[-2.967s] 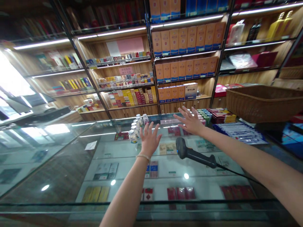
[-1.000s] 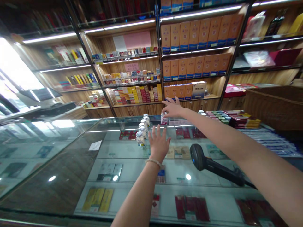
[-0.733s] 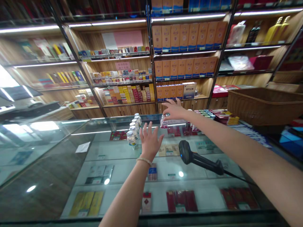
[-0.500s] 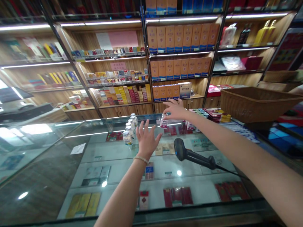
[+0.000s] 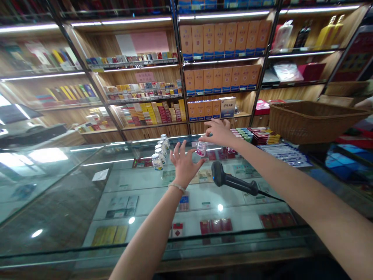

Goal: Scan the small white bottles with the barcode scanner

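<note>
Just above the frame's centre, the right hand (image 5: pixel 219 132) pinched a small pink-labelled bottle (image 5: pixel 201 149) by its top, fingers closed on it, over the glass tabletop (image 5: pixel 72 202). The left hand (image 5: pixel 183 166) hovered just below, fingers spread and empty. A row of white-capped bottles (image 5: pixel 159 153) stood left of it, and a black scanner (image 5: pixel 230 179) lay to the right.

No lettering is legible: print on the shelf boxes (image 5: pixel 224 39) and small bottle (image 5: pixel 201 149) is blurred.
</note>
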Available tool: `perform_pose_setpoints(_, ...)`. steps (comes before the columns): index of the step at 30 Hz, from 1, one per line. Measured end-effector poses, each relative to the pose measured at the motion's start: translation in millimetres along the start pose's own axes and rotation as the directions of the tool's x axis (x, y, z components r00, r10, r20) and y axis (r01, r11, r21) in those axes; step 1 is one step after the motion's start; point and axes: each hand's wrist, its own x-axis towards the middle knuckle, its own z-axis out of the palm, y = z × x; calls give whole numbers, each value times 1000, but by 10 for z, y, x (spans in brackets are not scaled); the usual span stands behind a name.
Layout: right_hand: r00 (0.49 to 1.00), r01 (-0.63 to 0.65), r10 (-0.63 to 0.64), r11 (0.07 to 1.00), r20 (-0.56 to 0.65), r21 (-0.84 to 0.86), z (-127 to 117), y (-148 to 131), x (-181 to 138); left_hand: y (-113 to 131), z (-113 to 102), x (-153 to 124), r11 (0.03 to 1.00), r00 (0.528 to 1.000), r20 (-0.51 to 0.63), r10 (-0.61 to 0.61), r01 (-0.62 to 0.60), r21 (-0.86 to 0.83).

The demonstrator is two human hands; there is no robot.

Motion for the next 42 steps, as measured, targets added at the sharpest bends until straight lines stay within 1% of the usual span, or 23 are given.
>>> perform_pose_setpoints(5, 998, -34, 35, 999, -53, 30, 53, -10, -73, 6, 6, -4, 999, 1000, -32, 2, -3, -34)
perform_pose_setpoints(8, 995, -61, 65, 997, -71, 45, 76, 3, -100, 21, -5, 1, 998, 1000, -30, 0, -1, -60)
perform_pose_setpoints(11, 995, -65, 68, 997, -75, 47, 84, 35, -147, 24, -23, 14, 996, 1000, -21, -15, 13, -84)
perform_pose_setpoints(13, 992, -61, 66, 997, -110, 48, 78, 66, -213, 12, -35, 26, 995, 999, -14, -29, 27, -91)
perform_pose_setpoints(16, 976, -19, 19, 1000, -215, 3, 45, 121, -387, -18, -48, 45, 995, 999, 13, -31, 33, -93)
perform_pose_setpoints(18, 958, 30, -56, 995, -282, -98, 20, 153, -532, -40, -49, 58, 996, 999, 39, -14, 17, -89)
perform_pose_setpoints(19, 952, 50, -93, 987, -291, -154, 13, 166, -601, -51, -47, 63, 996, 999, 50, -1, 6, -86)
perform_pose_setpoints(22, 951, 93, -166, 958, -260, -271, 36, 186, -759, -78, -43, 72, 997, 998, 63, 26, -22, -75)
perform_pose_setpoints(26, 954, 107, -191, 936, -232, -335, 136, 196, -839, -94, -67, 75, 997, 995, 81, 60, -56, -44)
perform_pose_setpoints(31, 943, 115, -209, 935, -258, -336, 231, 241, -886, -83, -117, 81, 995, 985, 135, 103, -100, -27)
perform_pose_setpoints(37, 935, 142, -242, 925, -259, -353, 284, 303, -934, -69, -109, 70, 990, 979, 146, 144, -142, -24)
perform_pose_setpoints(42, 929, 119, -222, 937, -295, -328, 295, 296, -945, -64, -118, 87, 992, 980, 153, 125, -121, -34)
